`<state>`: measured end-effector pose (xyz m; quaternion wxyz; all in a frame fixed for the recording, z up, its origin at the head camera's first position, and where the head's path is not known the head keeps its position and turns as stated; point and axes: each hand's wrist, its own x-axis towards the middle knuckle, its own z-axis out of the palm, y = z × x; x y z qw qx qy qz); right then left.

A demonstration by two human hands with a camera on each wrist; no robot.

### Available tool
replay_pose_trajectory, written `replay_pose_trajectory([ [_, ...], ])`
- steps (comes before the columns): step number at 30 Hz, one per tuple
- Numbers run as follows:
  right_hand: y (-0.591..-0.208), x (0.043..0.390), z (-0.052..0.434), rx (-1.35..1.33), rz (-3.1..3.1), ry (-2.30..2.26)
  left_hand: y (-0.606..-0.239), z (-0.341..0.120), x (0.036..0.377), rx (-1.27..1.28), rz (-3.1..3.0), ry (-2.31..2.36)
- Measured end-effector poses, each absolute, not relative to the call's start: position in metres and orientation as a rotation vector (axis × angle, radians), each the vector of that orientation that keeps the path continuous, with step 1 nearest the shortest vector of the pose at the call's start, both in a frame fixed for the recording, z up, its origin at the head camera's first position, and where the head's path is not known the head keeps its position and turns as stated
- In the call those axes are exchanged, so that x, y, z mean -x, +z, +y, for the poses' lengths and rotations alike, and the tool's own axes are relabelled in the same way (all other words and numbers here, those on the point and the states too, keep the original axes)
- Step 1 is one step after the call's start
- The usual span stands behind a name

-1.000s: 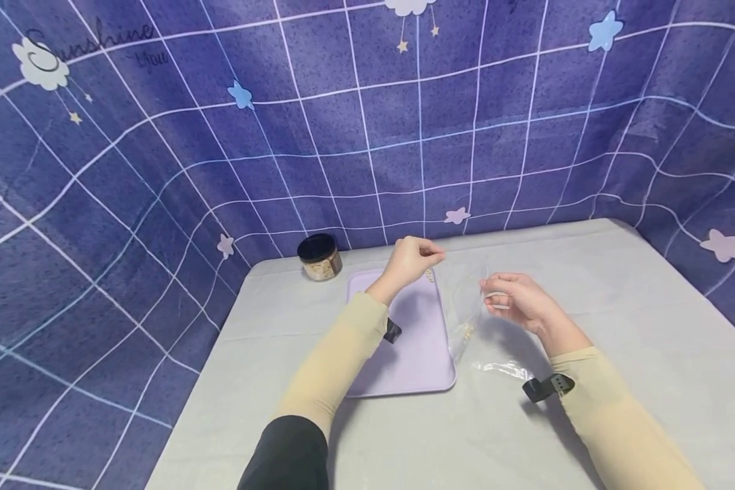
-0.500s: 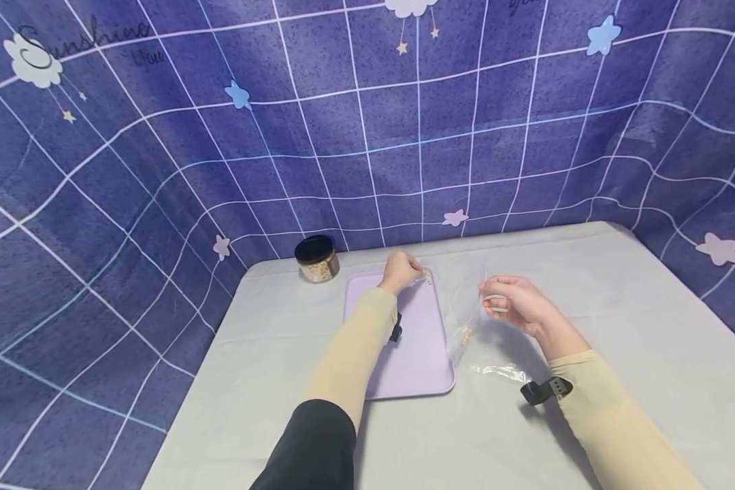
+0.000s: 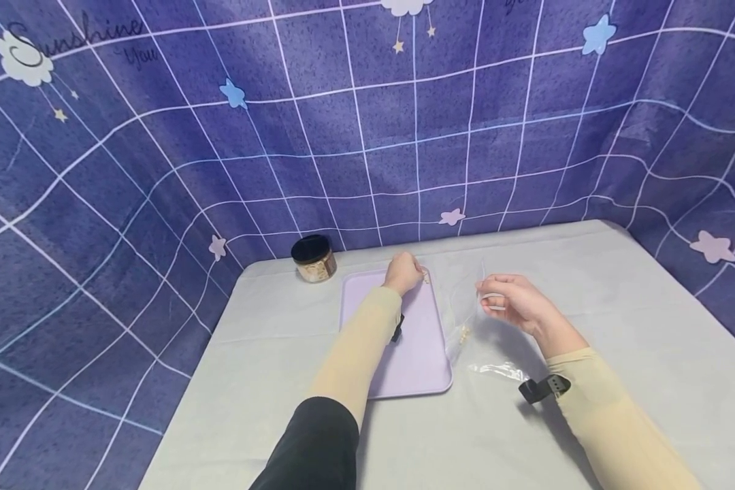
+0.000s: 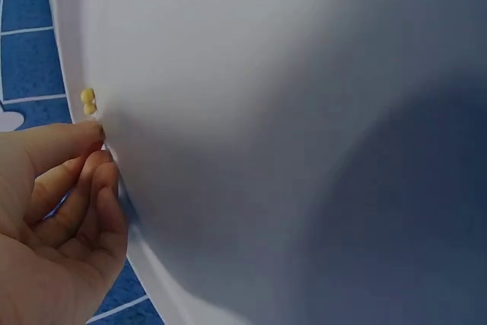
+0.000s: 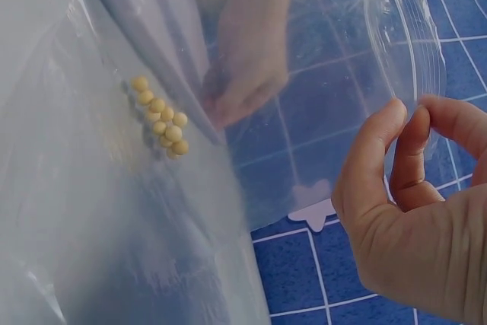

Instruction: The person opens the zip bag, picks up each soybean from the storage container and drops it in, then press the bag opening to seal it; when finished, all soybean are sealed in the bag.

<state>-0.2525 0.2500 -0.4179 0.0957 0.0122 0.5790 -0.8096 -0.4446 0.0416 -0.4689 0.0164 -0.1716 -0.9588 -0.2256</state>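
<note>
My left hand (image 3: 403,273) is down at the far right corner of a pale lilac tray (image 3: 418,361). Its thumb and fingertips come together at the rim, right beside a few yellow soybeans (image 4: 88,101); I cannot tell whether a bean lies between the fingertips. To the right of the tray, my right hand (image 3: 514,304) pinches the zip edge of a clear plastic zip bag (image 5: 415,43) between thumb and fingers, keeping it raised. Several soybeans (image 5: 161,118) lie gathered low in the bag, as the right wrist view shows.
Behind the tray's far left corner stands a clear jar (image 3: 315,260) with a black lid and pale contents. Crinkled clear plastic (image 3: 501,371) lies on the white-covered table (image 3: 269,381) below my right hand. A blue gridded curtain (image 3: 343,136) rises behind the table.
My left hand has moved down and left from above the tray's right edge to the beans in its far corner. The right hand holds the bag in nearly the same place.
</note>
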Motion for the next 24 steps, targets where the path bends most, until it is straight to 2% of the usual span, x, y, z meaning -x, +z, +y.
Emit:
replay_pose_trajectory([
  [3, -0.418, 0.252, 0.249, -0.027, 1.716, -2.394, -0.461, 0.039, 0.438, 0.585, -2.919, -0.751],
  [7, -0.417, 0.252, 0.249, -0.02, 1.721, -2.391, -0.43, 0.037, 0.418, 0.787, -2.754, -0.918],
  [14, -0.414, 0.25, 0.25, -0.013, 1.729, -2.391, -0.373, 0.042, 0.354, 1.16, -2.519, -1.174],
  [19, -0.414, 0.249, 0.249, 0.001, 1.742, -2.382, -0.364, 0.047, 0.319, 1.322, -2.499, -1.131],
  [24, -0.415, 0.248, 0.248, 0.022, 1.756, -2.373, -0.37, 0.046, 0.307, 1.378, -2.489, -0.954],
])
